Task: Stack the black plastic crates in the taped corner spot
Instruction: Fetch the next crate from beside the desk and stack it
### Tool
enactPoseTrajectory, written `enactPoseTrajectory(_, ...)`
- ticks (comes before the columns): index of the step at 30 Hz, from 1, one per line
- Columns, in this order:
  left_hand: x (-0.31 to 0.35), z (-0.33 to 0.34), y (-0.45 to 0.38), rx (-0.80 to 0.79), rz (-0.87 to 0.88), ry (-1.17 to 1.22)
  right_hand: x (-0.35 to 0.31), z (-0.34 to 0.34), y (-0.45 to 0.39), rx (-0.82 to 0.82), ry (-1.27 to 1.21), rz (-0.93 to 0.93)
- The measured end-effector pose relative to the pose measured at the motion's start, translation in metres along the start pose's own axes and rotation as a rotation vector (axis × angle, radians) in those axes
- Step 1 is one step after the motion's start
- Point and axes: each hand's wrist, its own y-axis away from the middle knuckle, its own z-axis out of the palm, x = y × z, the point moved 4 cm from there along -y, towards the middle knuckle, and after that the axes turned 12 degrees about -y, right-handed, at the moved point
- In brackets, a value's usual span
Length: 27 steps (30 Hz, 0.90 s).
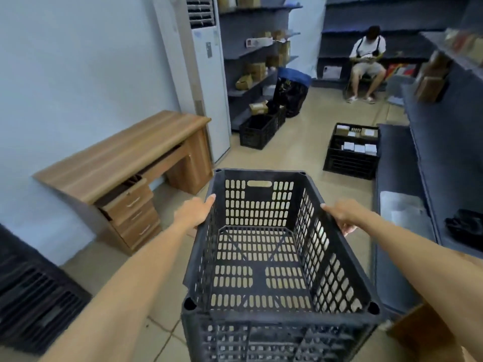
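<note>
While both hands hold it up, the black crate (264, 246) sits in the middle of the view, close to the person. It is empty, and the tan floor (300, 152) shows through the holes in its bottom and sides. The left hand (194, 212) has its grip closed on the left rim, with the thumb on top of the edge. The right hand (342, 216) has its grip closed on the right rim, with the fingers curled under it. Both bare arms reach out from the bottom corners.

Right under the near end there is more black plastic grid, but I cannot tell if it is a second crate or part of this one.

Farther off on the right, another black crate with small boxes (352, 152) stands on the floor, just beside a long dark low shelf (418, 178). Past the middle, an empty black crate (257, 131) stands on the floor near a tall white air cooler (209, 82). On the left, a wooden desk (125, 158) with drawers stands against the pale wall. Dark shelves with brown boxes (251, 61) fill the back. Far away, a seated person (366, 61) sits near the back shelves. At the left bottom corner lies a dark slatted thing, too blurry to tell.
</note>
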Motion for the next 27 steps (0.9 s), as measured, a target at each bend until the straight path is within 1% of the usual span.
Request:
enactPoseTrajectory(4,-0.041,-0.027,0.0,0.041,-0.079,0.047,-0.048,0.017,-0.009,0.014,0.104,-0.17)
enactPoseTrajectory(7,-0.063,-0.041,0.004,0.072,-0.157,0.054,-0.079,0.035,-0.024,-0.05,0.176,-0.264)
enactPoseTrajectory(10,-0.079,-0.046,0.005,0.08,-0.242,0.09,-0.107,0.054,-0.047,-0.149,0.138,-0.322)
enactPoseTrajectory(14,-0.095,-0.05,0.007,0.097,-0.358,0.114,-0.151,0.063,-0.064,-0.193,0.168,-0.416)
enactPoseTrajectory(17,-0.111,-0.053,0.011,0.109,-0.465,0.202,-0.186,0.07,-0.074,-0.226,0.193,-0.494)
enactPoseTrajectory(19,-0.12,-0.057,0.018,0.119,-0.505,0.223,-0.208,0.078,-0.083,-0.262,0.217,-0.562)
enactPoseTrajectory(21,-0.127,-0.061,0.03,0.112,-0.549,0.222,-0.232,0.089,-0.087,-0.301,0.251,-0.631)
enactPoseTrajectory(23,-0.138,-0.065,0.041,0.131,-0.623,0.168,-0.257,0.103,-0.091,-0.323,0.296,-0.693)
enactPoseTrajectory(25,-0.157,-0.065,0.046,0.128,-0.708,0.144,-0.281,0.118,-0.09,-0.334,0.338,-0.743)
enactPoseTrajectory(27,-0.18,-0.061,0.048,0.125,-0.77,0.168,-0.303,0.139,-0.084,-0.349,0.382,-0.789)
